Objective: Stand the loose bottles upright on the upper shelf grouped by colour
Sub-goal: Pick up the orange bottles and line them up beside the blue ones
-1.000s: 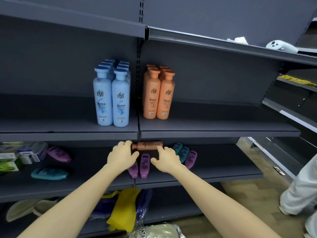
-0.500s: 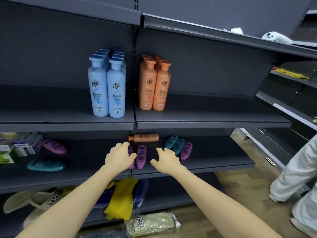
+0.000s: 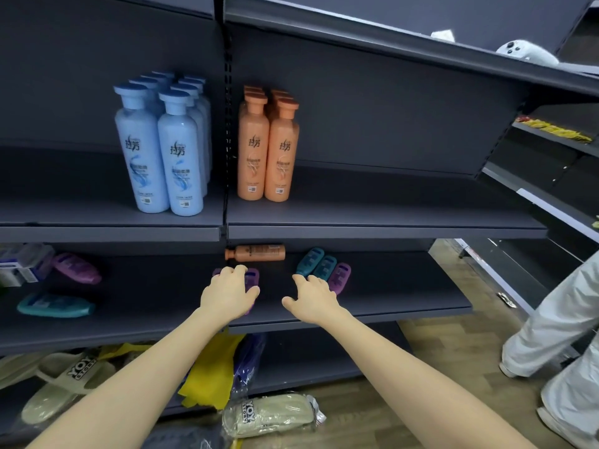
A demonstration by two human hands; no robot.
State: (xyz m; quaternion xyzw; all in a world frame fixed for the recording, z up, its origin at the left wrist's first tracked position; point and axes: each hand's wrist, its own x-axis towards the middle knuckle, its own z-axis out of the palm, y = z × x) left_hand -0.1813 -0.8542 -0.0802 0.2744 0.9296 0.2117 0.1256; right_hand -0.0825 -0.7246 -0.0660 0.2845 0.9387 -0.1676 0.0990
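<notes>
Left hand (image 3: 228, 294) is cupped over the purple bottles (image 3: 251, 278) near the lower shelf's (image 3: 389, 306) front edge, right hand (image 3: 311, 298) open and empty, so a sloppy grab could knock one off.

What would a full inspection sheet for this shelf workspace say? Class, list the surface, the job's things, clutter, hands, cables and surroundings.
Surface: upper shelf is dark, its right part bare.
Job's things: blue bottles and orange bottles stand upright in separate groups; one orange bottle lies on its side on the lower shelf, with teal bottles and purple bottles lying loose.
Clutter: slippers and yellow bag lower down.
Hands: left hand rests over a purple bottle, grip unclear; right hand open, holding nothing.
Cables: nothing seen.
Surroundings: a person's white-trousered legs at right.
</notes>
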